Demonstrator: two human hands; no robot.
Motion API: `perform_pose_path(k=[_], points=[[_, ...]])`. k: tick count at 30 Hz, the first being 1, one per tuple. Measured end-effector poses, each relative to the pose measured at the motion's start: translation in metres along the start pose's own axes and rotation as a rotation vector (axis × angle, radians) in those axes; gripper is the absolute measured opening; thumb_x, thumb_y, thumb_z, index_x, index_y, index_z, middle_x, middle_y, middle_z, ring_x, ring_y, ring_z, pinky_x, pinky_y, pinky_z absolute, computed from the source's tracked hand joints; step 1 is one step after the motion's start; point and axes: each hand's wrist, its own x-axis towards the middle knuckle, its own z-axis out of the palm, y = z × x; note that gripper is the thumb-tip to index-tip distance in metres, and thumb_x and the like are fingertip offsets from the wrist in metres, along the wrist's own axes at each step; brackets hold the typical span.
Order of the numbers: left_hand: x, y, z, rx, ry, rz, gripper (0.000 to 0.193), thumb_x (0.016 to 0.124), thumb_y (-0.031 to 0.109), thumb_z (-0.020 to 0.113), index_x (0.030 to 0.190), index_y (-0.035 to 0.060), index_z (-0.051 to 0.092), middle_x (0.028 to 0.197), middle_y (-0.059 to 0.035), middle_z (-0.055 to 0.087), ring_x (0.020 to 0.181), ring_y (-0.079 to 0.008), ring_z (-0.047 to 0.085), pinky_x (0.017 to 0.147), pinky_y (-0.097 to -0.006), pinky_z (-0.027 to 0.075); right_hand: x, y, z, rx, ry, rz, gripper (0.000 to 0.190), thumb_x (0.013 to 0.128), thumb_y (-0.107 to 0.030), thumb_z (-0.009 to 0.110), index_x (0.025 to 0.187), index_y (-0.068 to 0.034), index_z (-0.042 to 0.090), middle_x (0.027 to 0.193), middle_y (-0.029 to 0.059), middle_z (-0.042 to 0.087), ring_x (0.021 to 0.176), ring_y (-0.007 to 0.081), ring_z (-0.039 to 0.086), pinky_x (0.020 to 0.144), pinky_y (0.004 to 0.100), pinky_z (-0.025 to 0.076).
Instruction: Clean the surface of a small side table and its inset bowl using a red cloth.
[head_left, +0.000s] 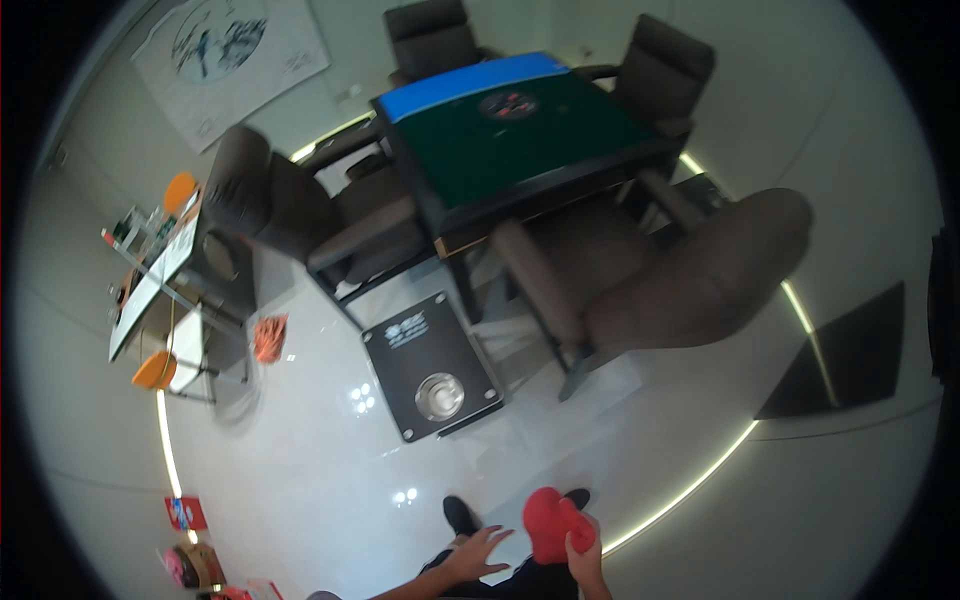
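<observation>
My right hand (585, 561) grips a bunched red cloth (546, 526) low in the view, over my right leg and shoe. Part of the cloth hangs to the left of the fingers, and its exact shape is hard to make out. To its left, my left hand (480, 556) is held in the air with its fingers spread and holds nothing. Ahead of my feet stands a low black side table (420, 360) with printed writing on top. A round glass ashtray (440, 397) sits near its close end.
A square games table (525, 150) with a green top and blue strip has brown armchairs (697, 277) around it. Left are a white-topped desk (161, 262), an orange mop head (270, 337) on the glossy floor (300, 465), and a cardboard box (202, 564) by the wall.
</observation>
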Motion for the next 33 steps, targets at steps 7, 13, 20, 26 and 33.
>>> perform_pose_path(k=[7, 13, 20, 26, 33], points=[[0.135, 0.116, 0.043, 0.216, 0.05, 0.309, 0.085, 0.063, 0.045, 0.08, 0.126, 0.0028, 0.042, 0.13, -0.0187, 0.043, 0.122, -0.0367, 0.044, 0.099, -0.0543, 0.037, 0.02, -0.063, -0.12, 0.263, 0.049, 0.094, 0.041, 0.084, -0.002, 0.061, 0.124, 0.0, 0.049, 0.12, 0.011, 0.055, 0.114, 0.0203, 0.052, 0.1, 0.0317, 0.039], [0.227, 0.244, 0.05, 0.266, -0.091, 0.399, 0.099, 0.06, 0.05, 0.08, 0.133, 0.0047, 0.032, 0.141, -0.0146, 0.035, 0.136, -0.0345, 0.032, 0.104, -0.0644, 0.027, 0.06, -0.069, -0.236, 0.317, 0.105, 0.125, 0.039, 0.086, -0.007, 0.063, 0.123, 0.0, 0.051, 0.119, 0.0102, 0.058, 0.112, 0.0182, 0.054, 0.099, 0.031, 0.04], [0.361, 0.315, 0.056, 0.198, -0.205, 0.573, 0.075, 0.063, 0.042, 0.082, 0.116, 0.0009, 0.047, 0.097, -0.0154, 0.062, 0.101, -0.0317, 0.06, 0.103, -0.0505, 0.034, 0.158, -0.065, -0.333, 0.382, 0.134, 0.174, 0.038, 0.085, -0.01, 0.066, 0.12, 0.0, 0.054, 0.118, 0.0098, 0.06, 0.11, 0.0179, 0.055, 0.098, 0.0314, 0.041], [0.508, 0.359, 0.079, 0.057, -0.306, 0.602, 0.057, 0.066, 0.041, 0.078, 0.102, 0.0038, 0.054, 0.096, -0.0154, 0.059, 0.097, -0.0346, 0.057, 0.087, -0.041, 0.044, 0.265, -0.068, -0.409, 0.306, 0.381, 0.142, 0.037, 0.085, -0.008, 0.067, 0.119, 0.002, 0.054, 0.112, 0.0104, 0.062, 0.104, 0.0183, 0.058, 0.093, 0.0319, 0.046], [0.678, 0.5, 0.098, -0.044, -0.419, 0.725, 0.052, 0.067, 0.036, 0.078, 0.095, 0.0031, 0.048, 0.089, -0.0168, 0.061, 0.089, -0.0351, 0.061, 0.081, -0.0458, 0.046, 0.351, -0.103, -0.529, 0.416, 0.948, 0.191, 0.036, 0.091, -0.006, 0.059, 0.123, 0.003, 0.048, 0.12, 0.0138, 0.057, 0.109, 0.022, 0.056, 0.095, 0.0346, 0.045]])
